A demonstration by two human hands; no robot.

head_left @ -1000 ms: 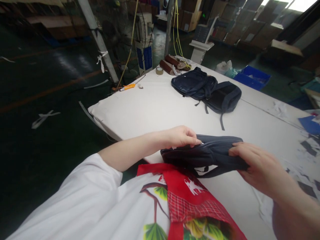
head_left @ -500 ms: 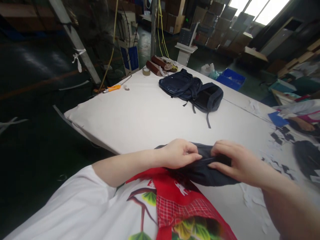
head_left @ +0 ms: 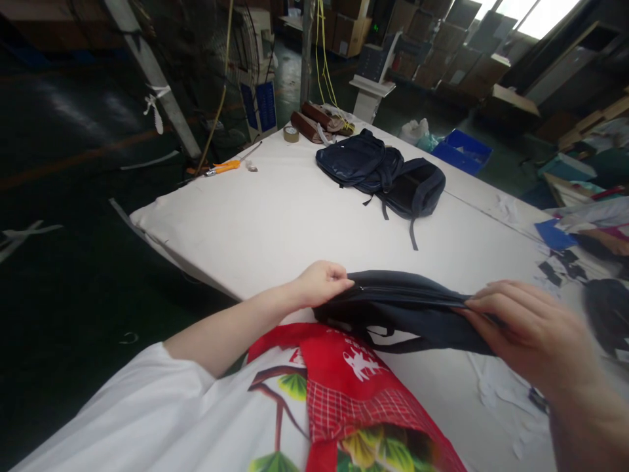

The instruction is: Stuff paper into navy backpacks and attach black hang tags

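A dark navy bag (head_left: 413, 308) with a zipper along its upper side is stretched between my two hands, just in front of my red apron (head_left: 334, 367). My left hand (head_left: 324, 282) pinches the zipper edge at the left end. At the right end, my right hand (head_left: 525, 328) grips the same edge between thumb and fingers. The zipper line between them runs nearly straight and looks closed. A strap loop hangs under the bag. Farther back on the white table (head_left: 255, 229) lie dark navy backpacks (head_left: 358, 160), their straps trailing toward me.
A roll of tape (head_left: 291, 134), brown rolled material (head_left: 314, 121) and an orange-handled tool (head_left: 227, 167) lie near the far left edge. Beyond the table is a blue bin (head_left: 462, 152). Scraps and another person's arm (head_left: 604, 241) are at the right.
My hands were close together at the middle of the bag. They have moved apart, left and right, and the zipper edge is now drawn out between them.
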